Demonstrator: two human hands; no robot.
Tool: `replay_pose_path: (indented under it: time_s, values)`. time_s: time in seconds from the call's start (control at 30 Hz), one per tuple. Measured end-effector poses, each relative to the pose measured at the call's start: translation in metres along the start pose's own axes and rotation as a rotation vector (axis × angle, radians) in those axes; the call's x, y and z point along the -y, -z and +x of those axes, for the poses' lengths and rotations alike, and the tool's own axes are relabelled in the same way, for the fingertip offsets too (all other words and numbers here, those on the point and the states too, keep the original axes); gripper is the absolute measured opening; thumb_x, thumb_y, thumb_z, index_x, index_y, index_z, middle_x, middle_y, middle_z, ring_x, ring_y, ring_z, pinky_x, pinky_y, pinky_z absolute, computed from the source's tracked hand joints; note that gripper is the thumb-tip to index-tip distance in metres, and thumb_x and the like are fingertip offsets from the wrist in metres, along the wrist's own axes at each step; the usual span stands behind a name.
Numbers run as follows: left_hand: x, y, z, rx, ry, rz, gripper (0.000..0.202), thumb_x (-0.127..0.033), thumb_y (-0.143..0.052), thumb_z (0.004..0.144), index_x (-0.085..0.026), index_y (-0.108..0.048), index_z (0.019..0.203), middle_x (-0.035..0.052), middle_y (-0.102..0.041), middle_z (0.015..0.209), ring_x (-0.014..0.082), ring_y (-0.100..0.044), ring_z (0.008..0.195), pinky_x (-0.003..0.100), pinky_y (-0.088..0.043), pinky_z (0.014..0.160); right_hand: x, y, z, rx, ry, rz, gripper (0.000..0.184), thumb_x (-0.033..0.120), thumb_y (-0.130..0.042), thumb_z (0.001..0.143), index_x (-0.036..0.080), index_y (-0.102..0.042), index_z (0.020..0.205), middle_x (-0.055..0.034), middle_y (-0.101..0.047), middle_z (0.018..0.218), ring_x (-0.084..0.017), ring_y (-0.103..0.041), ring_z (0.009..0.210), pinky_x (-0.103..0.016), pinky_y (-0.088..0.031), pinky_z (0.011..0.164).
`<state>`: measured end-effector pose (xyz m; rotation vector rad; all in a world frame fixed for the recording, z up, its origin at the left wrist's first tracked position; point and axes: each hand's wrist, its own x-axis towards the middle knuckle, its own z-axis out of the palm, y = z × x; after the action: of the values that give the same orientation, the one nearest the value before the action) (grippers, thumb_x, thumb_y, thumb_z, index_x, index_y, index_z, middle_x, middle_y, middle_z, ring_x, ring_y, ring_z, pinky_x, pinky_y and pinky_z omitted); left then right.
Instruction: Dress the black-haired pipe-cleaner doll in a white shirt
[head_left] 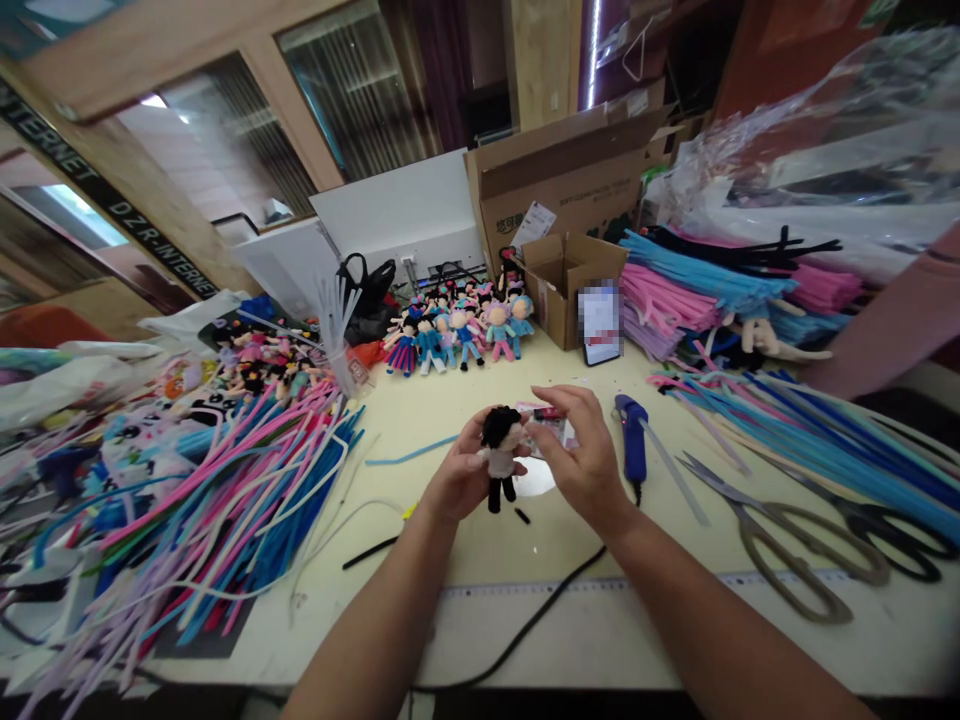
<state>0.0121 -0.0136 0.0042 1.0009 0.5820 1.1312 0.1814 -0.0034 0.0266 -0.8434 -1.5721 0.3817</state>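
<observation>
My left hand (pixel 459 478) is closed around a small pipe-cleaner doll (pixel 500 456) with black hair, a white body and black legs, held upright over the cream table (pixel 420 560). My right hand (pixel 581 452) has its fingertips pinched at the doll's head and upper body, in front of a small clear packet (pixel 551 420) with pink print. A blue glue gun (pixel 632 443) lies just right of my right hand, with its black cord running toward the front edge.
Piles of coloured pipe cleaners (pixel 225 500) spread at left and blue ones (pixel 825 440) at right. Large scissors (pixel 787 545) lie right. Finished dolls (pixel 457 335), cardboard boxes (pixel 562 270) and a phone (pixel 600 322) stand behind. Another person's arm (pixel 885 330) rests far right.
</observation>
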Motion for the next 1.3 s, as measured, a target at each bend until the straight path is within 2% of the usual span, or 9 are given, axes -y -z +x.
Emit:
replay_pose_path:
  time_s: [0.17,0.3,0.5,0.67,0.87,1.0,1.3]
  values:
    - [0.002,0.005,-0.002,0.002,0.009,-0.033,0.07,-0.044,-0.07,0.063,-0.026,-0.044,0.125,0.0131,-0.052,0.128,0.0308,-0.059,0.1,0.047,-0.048,0.079,0.001,0.001,0.002,-0.008,-0.003,-0.011,0.018,0.022,-0.049,0.09,0.021,-0.059,0.105,-0.0079,-0.056,0.101,-0.023,-0.053,0.1,-0.041,-0.043,0.089]
    - [0.001,0.004,-0.001,0.009,0.005,-0.022,0.067,-0.042,-0.07,0.063,-0.025,-0.045,0.124,0.0129,-0.054,0.125,0.031,-0.059,0.1,0.047,-0.049,0.079,0.001,-0.002,-0.001,0.014,-0.009,-0.014,0.017,0.022,-0.052,0.087,0.022,-0.059,0.103,-0.0071,-0.056,0.102,-0.023,-0.052,0.101,-0.041,-0.042,0.089]
    - [0.002,-0.001,0.001,0.009,0.005,0.02,0.066,-0.035,-0.072,0.063,-0.025,-0.047,0.123,0.0102,-0.057,0.122,0.0297,-0.056,0.107,0.048,-0.043,0.091,0.002,-0.008,-0.006,0.073,0.03,-0.054,0.035,0.026,-0.07,0.074,0.023,-0.056,0.106,-0.0071,-0.055,0.106,-0.025,-0.05,0.103,-0.043,-0.041,0.091]
    - [0.005,-0.002,0.003,0.022,-0.013,0.051,0.064,-0.034,-0.075,0.064,-0.026,-0.048,0.122,0.0083,-0.058,0.117,0.0284,-0.058,0.104,0.047,-0.041,0.093,0.001,-0.011,-0.008,0.084,0.051,-0.102,0.039,0.025,-0.073,0.069,0.023,-0.055,0.104,-0.0078,-0.054,0.108,-0.026,-0.049,0.104,-0.044,-0.041,0.091]
    - [0.006,-0.003,0.004,-0.007,-0.015,0.089,0.067,-0.034,-0.077,0.062,-0.026,-0.048,0.122,0.0094,-0.057,0.119,0.0283,-0.058,0.105,0.046,-0.042,0.092,0.0,-0.012,-0.008,0.091,0.078,-0.172,0.031,0.021,-0.069,0.071,0.022,-0.057,0.099,-0.0076,-0.055,0.106,-0.025,-0.049,0.102,-0.043,-0.041,0.088]
    - [0.005,-0.005,0.004,-0.027,-0.033,0.104,0.068,-0.033,-0.078,0.062,-0.024,-0.048,0.122,0.0103,-0.055,0.122,0.0291,-0.055,0.11,0.047,-0.039,0.098,0.0,-0.012,-0.008,0.09,0.068,-0.194,0.028,0.02,-0.068,0.071,0.021,-0.058,0.097,-0.008,-0.056,0.105,-0.025,-0.049,0.1,-0.042,-0.041,0.087]
    - [0.006,-0.006,0.005,-0.057,-0.076,0.113,0.067,-0.032,-0.078,0.062,-0.026,-0.049,0.121,0.0097,-0.05,0.131,0.0303,-0.048,0.12,0.048,-0.039,0.099,-0.003,-0.01,-0.007,0.066,0.064,-0.21,0.027,0.023,-0.064,0.075,0.022,-0.062,0.103,-0.008,-0.057,0.103,-0.026,-0.051,0.099,-0.044,-0.042,0.087]
